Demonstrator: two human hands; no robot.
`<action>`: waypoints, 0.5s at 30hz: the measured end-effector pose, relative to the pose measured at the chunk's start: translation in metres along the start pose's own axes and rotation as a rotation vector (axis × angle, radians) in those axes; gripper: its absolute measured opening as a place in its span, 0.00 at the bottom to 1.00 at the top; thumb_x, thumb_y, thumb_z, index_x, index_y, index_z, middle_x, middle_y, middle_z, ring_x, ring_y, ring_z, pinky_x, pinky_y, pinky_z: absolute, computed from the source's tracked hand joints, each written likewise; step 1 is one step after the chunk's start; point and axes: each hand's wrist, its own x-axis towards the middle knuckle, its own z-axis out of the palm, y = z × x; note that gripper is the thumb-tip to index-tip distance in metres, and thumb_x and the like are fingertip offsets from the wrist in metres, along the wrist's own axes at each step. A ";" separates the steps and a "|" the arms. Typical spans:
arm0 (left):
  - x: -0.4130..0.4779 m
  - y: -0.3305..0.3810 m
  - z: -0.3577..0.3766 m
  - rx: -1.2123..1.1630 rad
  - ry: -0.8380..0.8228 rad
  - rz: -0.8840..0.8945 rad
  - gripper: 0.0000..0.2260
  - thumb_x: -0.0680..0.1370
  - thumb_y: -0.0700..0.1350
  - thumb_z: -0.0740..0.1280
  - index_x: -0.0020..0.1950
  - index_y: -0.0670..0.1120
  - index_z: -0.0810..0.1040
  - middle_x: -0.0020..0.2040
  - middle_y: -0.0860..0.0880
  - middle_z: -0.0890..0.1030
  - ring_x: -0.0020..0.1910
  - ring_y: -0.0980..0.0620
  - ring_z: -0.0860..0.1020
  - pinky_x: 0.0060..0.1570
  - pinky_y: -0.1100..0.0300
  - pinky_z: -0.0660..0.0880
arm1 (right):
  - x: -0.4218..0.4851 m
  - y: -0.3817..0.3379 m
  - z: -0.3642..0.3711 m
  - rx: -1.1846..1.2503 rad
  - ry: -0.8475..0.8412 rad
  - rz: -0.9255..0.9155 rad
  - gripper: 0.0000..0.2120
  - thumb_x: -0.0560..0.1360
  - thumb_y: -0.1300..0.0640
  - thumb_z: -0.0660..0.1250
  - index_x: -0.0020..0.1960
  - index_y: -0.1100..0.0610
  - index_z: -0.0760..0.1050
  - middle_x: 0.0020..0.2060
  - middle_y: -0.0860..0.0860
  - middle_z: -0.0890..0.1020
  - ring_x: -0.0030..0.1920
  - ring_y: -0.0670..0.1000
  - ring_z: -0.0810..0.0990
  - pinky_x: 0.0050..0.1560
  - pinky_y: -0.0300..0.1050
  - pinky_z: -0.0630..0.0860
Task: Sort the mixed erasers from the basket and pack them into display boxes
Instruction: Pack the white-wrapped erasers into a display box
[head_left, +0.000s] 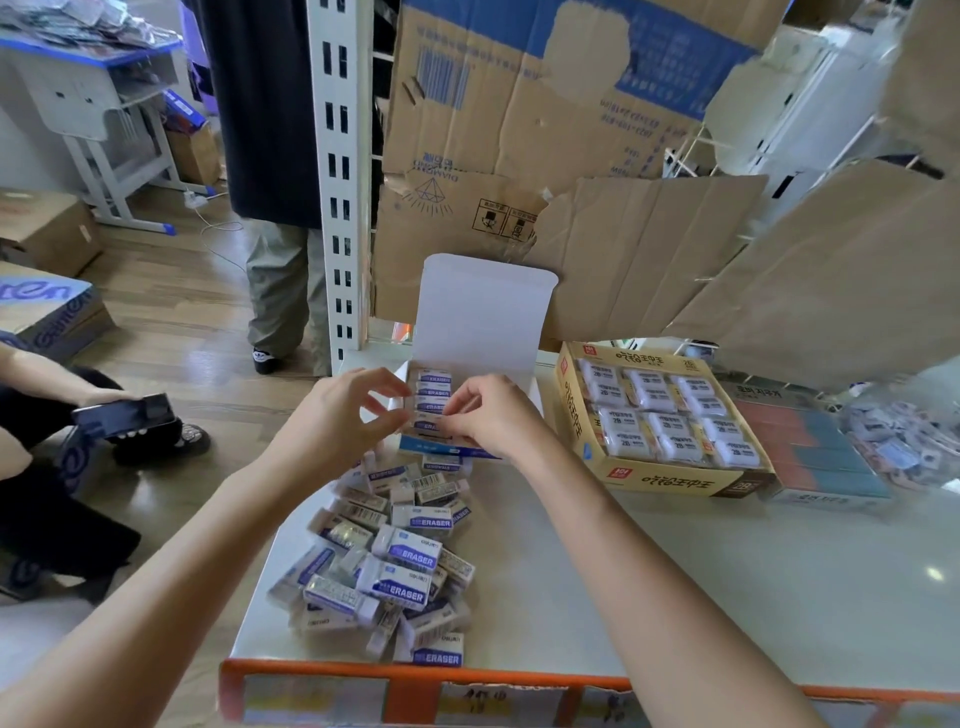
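A white display box (480, 322) with its lid standing up sits at the back of the white shelf top. Inside it, a row of blue-and-white erasers (434, 387) lies stacked. My left hand (345, 415) curls at the box's left wall, thumb and fingers pinching the edge. My right hand (491, 415) pinches an eraser (428, 421) in the row with its fingertips. A loose pile of the same erasers (395, 551) lies on the shelf in front of the box, between my forearms.
A yellow display box (670, 478) filled with wrapped white erasers stands to the right, then a flat box of red and blue erasers (815, 452) and a clear bag of mixed erasers (904, 436). Cardboard sheets (649, 249) stand behind. People are at the left.
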 end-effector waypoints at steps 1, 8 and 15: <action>0.000 0.000 0.000 -0.005 0.001 -0.004 0.09 0.74 0.45 0.68 0.53 0.48 0.78 0.53 0.50 0.80 0.44 0.57 0.77 0.39 0.68 0.72 | -0.001 0.001 0.000 0.000 0.002 -0.001 0.10 0.72 0.53 0.72 0.48 0.56 0.75 0.45 0.51 0.80 0.46 0.50 0.78 0.40 0.41 0.72; 0.000 0.003 0.000 -0.032 -0.007 -0.030 0.10 0.74 0.45 0.68 0.55 0.47 0.77 0.55 0.51 0.79 0.45 0.57 0.77 0.45 0.61 0.75 | -0.001 0.003 -0.001 -0.155 -0.016 -0.007 0.16 0.69 0.53 0.74 0.51 0.55 0.70 0.49 0.51 0.78 0.48 0.51 0.77 0.40 0.42 0.71; -0.001 -0.001 0.003 -0.127 0.002 -0.056 0.07 0.74 0.43 0.68 0.51 0.49 0.76 0.52 0.51 0.79 0.44 0.57 0.77 0.37 0.68 0.73 | 0.003 0.001 0.009 -0.148 0.042 -0.014 0.16 0.70 0.54 0.73 0.52 0.56 0.69 0.51 0.51 0.78 0.45 0.49 0.73 0.32 0.35 0.63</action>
